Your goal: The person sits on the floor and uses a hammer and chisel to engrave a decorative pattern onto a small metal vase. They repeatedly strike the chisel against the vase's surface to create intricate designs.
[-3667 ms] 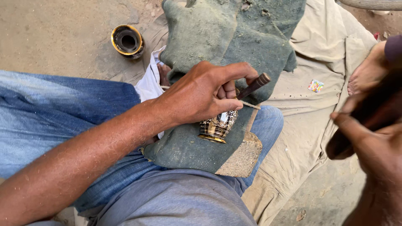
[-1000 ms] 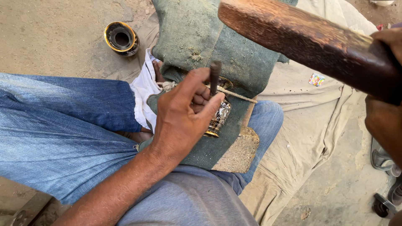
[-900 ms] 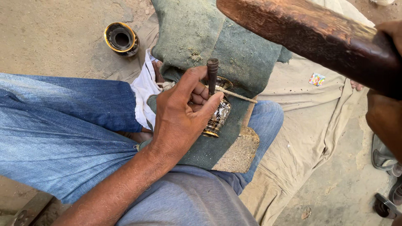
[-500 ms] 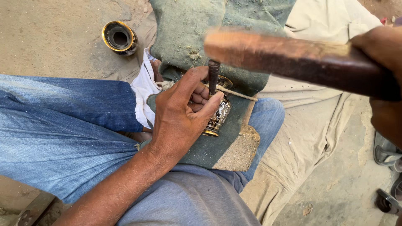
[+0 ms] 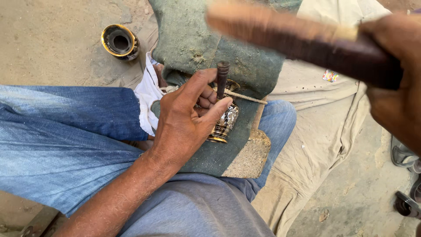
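My left hand [image 5: 186, 120] pinches a short dark metal punch [image 5: 222, 78] upright between thumb and fingers, its tip against a small black-and-brass engraved vase [image 5: 224, 123]. The vase lies on its side on a green cloth [image 5: 210, 48] draped over my lap, with a thin cord [image 5: 247, 97] running across it. My right hand [image 5: 394, 83] grips a wooden mallet [image 5: 289, 35] at the upper right. The mallet head is blurred and hangs above the punch, apart from it.
A second black-and-brass pot [image 5: 119, 41] stands on the sandy ground at the upper left. My legs in blue jeans [image 5: 66, 131] fill the left. A beige cloth [image 5: 324, 123] covers the ground at right, with dark sandals [image 5: 405, 175] at the right edge.
The mallet has swung down and leftward toward the punch top and is now motion-blurred. My left hand keeps the punch upright on the vase.
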